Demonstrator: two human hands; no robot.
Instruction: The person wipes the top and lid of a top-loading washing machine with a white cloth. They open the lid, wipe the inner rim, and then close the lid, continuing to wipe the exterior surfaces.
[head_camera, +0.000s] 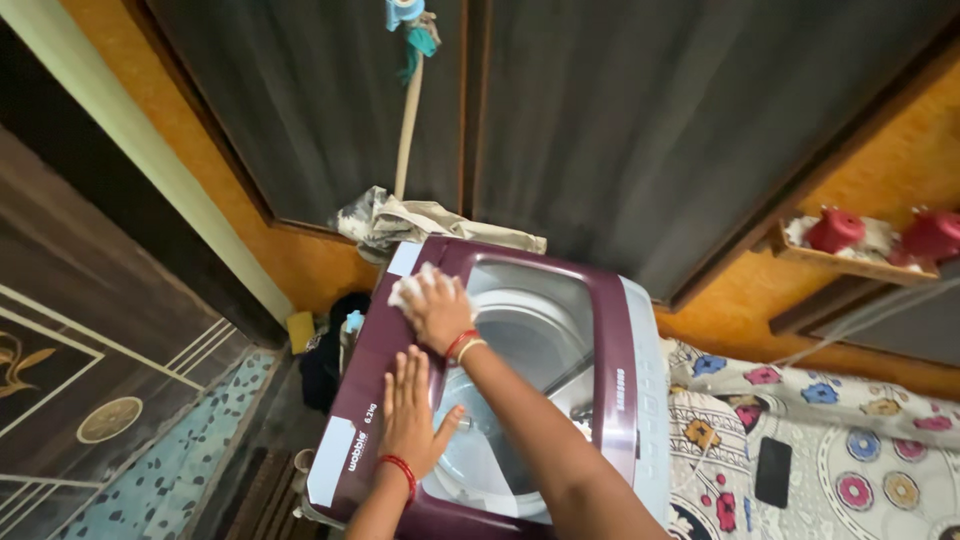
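**Purple washer top gets a wipe at its far corner**

Purple plastic frames the top of a washing machine (372, 375), and two hands are on its left side. Far to the left lies a dark floor with gold lines and a blue speckled strip (150, 455). Close by the machine's left side sit a small yellow thing (300, 331) and some dark clothes (322, 362) on the floor.

The left hand (412, 410) lies flat and open on the purple rim, fingers spread, holding nothing. It has a red thread at the wrist. A bit further up, the right hand (437, 308) is curled over a white cloth (410, 288) and presses it down on the far left corner of the rim. So the wiping is going on at that corner now. I cannot tell which parts are already clean, because no dirt or wet marks show.

The glass lid (525, 345) sits in the middle, and the grey tub shows through it. The right strip with the buttons (648, 400) has no hand near it.

Behind the machine lies a crumpled rag (400, 222) by a wooden stick (408, 125). On the right are a flowered bedsheet (850, 440) with a black phone (773, 471), and a shelf (850, 262) with red things.
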